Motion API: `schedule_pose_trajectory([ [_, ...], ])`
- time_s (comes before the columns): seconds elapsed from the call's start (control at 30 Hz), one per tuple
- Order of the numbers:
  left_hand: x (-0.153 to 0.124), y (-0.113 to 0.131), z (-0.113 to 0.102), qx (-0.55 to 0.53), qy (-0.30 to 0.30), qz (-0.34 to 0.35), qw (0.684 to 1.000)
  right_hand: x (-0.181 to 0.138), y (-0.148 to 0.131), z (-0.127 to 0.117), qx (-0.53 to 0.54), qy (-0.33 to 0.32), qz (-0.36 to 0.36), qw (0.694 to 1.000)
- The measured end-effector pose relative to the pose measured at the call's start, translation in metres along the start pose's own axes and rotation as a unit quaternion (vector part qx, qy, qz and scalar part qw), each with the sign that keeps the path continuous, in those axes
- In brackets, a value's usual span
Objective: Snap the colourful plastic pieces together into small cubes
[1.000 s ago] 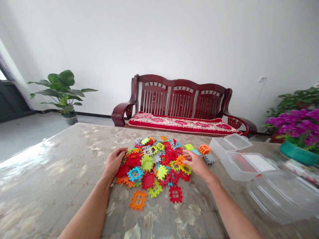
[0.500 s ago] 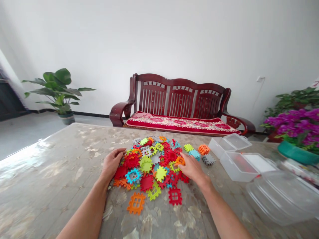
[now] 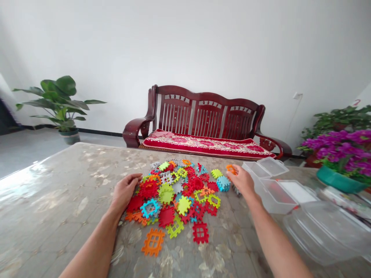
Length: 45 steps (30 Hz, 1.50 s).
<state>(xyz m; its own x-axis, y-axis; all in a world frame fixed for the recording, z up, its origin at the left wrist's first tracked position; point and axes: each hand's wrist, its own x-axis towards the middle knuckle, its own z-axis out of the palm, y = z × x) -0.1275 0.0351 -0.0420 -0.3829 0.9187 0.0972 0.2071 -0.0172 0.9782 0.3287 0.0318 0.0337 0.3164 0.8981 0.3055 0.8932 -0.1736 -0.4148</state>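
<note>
A heap of plastic interlocking tiles (image 3: 166,193) in red, lime, orange, blue and grey lies on the table in front of me. My left hand (image 3: 124,190) rests at the heap's left edge, fingers loosely bent and apart from the thumb, holding nothing I can see. To the right of the heap, my right hand (image 3: 242,179) pinches an orange tile (image 3: 231,169) at the spot of the small orange stack. Beside that hand are a blue tile stack (image 3: 223,183) and a lime stack (image 3: 216,173). Grey tiles (image 3: 236,189) are partly hidden under the hand.
Clear plastic boxes (image 3: 278,200) with lids stand to the right, and a large clear lid or tub (image 3: 327,231) lies nearer. A teal flower pot (image 3: 342,179) is at the far right. Beyond the table (image 3: 72,200) stands a wooden bench (image 3: 207,116).
My right hand has moved right, from the heap to the orange stack, with an orange tile. My left hand stays by the heap. The view has shifted slightly.
</note>
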Motion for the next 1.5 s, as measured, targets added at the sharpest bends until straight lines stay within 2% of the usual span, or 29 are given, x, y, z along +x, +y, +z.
schedule_pose_trajectory([
  [0.1,-0.002,0.005,0.001,-0.011,0.008,-0.015,1.0,0.023,0.022,-0.005,-0.08,-0.022,0.051,0.995],
  [0.2,-0.002,0.007,0.001,-0.001,0.012,-0.016,1.0,0.033,0.033,-0.001,-0.122,-0.045,0.061,0.99],
  [0.43,-0.001,0.005,-0.001,0.032,-0.001,0.008,0.999,0.036,0.037,0.011,-0.167,-0.072,0.09,0.979],
  [0.67,0.0,0.002,0.0,0.033,-0.001,0.007,0.999,0.034,0.045,0.012,-0.167,-0.071,0.074,0.981],
  [0.77,-0.002,0.005,0.0,0.035,-0.002,0.005,0.999,0.027,0.038,0.009,-0.147,-0.003,0.034,0.989],
  [0.87,-0.005,0.01,0.001,0.034,0.004,0.002,0.999,0.01,0.016,0.011,-0.014,0.027,-0.035,0.999],
  [0.97,-0.007,0.013,0.002,0.037,0.006,0.001,0.999,-0.018,-0.017,0.021,0.128,-0.036,-0.146,0.98],
  [1.07,-0.006,0.011,0.001,0.045,0.006,0.005,0.999,-0.049,-0.051,0.031,0.145,-0.129,-0.264,0.945],
  [1.13,-0.005,0.009,0.001,0.051,0.003,0.007,0.999,-0.066,-0.069,0.035,0.157,-0.202,-0.295,0.92],
  [1.2,-0.004,0.007,0.0,0.053,0.0,0.01,0.999,-0.08,-0.081,0.035,0.145,-0.246,-0.325,0.902],
  [1.33,-0.002,0.001,0.0,0.054,-0.003,0.021,0.998,-0.101,-0.092,0.034,0.085,-0.273,-0.377,0.881],
  [1.5,-0.001,-0.001,0.001,0.06,0.001,0.035,0.998,-0.115,-0.093,0.04,0.059,-0.259,-0.389,0.882],
])
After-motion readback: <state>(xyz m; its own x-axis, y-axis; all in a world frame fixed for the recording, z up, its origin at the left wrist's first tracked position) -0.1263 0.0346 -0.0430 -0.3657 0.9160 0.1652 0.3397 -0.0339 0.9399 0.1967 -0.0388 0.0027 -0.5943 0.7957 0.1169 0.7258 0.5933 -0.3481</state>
